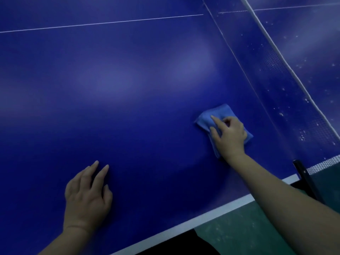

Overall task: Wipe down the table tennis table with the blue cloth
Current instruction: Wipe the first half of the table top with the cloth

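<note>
Mesh net (272, 57) with white top band, black post (301, 173) at its near end, green floor (239, 227) below.

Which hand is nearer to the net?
Right. The right hand holds the blue cloth close beside the net; the left hand rests on the table tennis table, farther away.

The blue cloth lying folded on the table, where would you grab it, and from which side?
Best from above, at its middle: the blue cloth lies as a flat folded pad on the table, so the grip presses down and curls over its top, as the right hand does now.
</note>
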A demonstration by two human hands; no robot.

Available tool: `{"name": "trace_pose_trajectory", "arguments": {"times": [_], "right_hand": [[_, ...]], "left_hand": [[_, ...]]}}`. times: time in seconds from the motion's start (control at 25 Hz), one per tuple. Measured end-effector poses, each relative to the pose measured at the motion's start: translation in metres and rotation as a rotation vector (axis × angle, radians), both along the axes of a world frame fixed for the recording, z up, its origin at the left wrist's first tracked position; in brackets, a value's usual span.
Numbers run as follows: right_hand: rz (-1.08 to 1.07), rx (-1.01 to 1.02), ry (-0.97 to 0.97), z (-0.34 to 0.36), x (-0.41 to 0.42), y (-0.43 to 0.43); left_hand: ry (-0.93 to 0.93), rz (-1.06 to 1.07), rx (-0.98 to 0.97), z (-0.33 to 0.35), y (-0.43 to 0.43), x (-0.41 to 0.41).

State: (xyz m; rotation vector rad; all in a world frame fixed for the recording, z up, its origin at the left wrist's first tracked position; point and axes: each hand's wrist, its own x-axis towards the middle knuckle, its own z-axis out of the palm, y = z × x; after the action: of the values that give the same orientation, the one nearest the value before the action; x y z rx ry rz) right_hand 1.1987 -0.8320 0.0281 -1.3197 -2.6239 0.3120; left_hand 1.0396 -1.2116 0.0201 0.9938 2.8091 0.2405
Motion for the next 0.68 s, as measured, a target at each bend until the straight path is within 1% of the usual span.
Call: {"name": "trace_pose_trajectory", "arguments": {"times": [0.04,0.08,0.12,0.2,0.28,0.32,0.36,0.4,0.44,0.48,0.56,0.6,0.68], "right_hand": [[-0.05,-0.025,0.009,0.0,-0.019,-0.006],[-0.022,-0.053,0.023,0.0,-0.037,-0.024],[0.071,-0.071,0.051,0.0,-0.05,-0.051],[0.36,-0.08,0.108,-0.005,-0.05,-0.125],[0.658,-0.113,0.112,-0.006,-0.013,-0.189],[0.751,-0.131,0.107,-0.008,0.013,-0.205],[0.803,-0.139,0.11,-0.008,0.038,-0.207],[0.81,-0.133,0.132,-0.009,0.06,-0.196],[0.754,-0.102,0.155,-0.012,0.078,-0.174],[0.637,-0.043,0.18,-0.014,0.095,-0.146],[0.278,0.085,0.182,-0.015,0.116,-0.085],[0.077,0.098,0.159,-0.013,0.123,-0.059],[-0.302,0.045,0.145,-0.015,0.127,-0.032]], "left_hand": [[-0.006,0.002,-0.002,0.001,0.0,-0.001],[-0.01,0.008,0.004,0.001,0.0,-0.001],[-0.013,0.012,0.013,0.002,0.0,0.0],[-0.019,0.016,0.025,0.002,-0.001,0.001],[-0.019,0.005,0.034,0.001,0.0,0.001],[-0.016,-0.005,0.04,0.0,-0.001,0.0],[-0.014,-0.008,0.045,-0.001,-0.002,0.0],[-0.01,-0.008,0.043,-0.001,-0.002,0.0],[-0.005,-0.009,0.037,-0.001,-0.002,0.0],[0.0,-0.012,0.034,-0.002,-0.002,0.001],[-0.005,-0.008,0.036,-0.001,-0.001,0.001],[-0.01,-0.006,0.037,-0.001,-0.002,0.001],[-0.009,-0.011,0.032,0.0,-0.001,0.002]]}}
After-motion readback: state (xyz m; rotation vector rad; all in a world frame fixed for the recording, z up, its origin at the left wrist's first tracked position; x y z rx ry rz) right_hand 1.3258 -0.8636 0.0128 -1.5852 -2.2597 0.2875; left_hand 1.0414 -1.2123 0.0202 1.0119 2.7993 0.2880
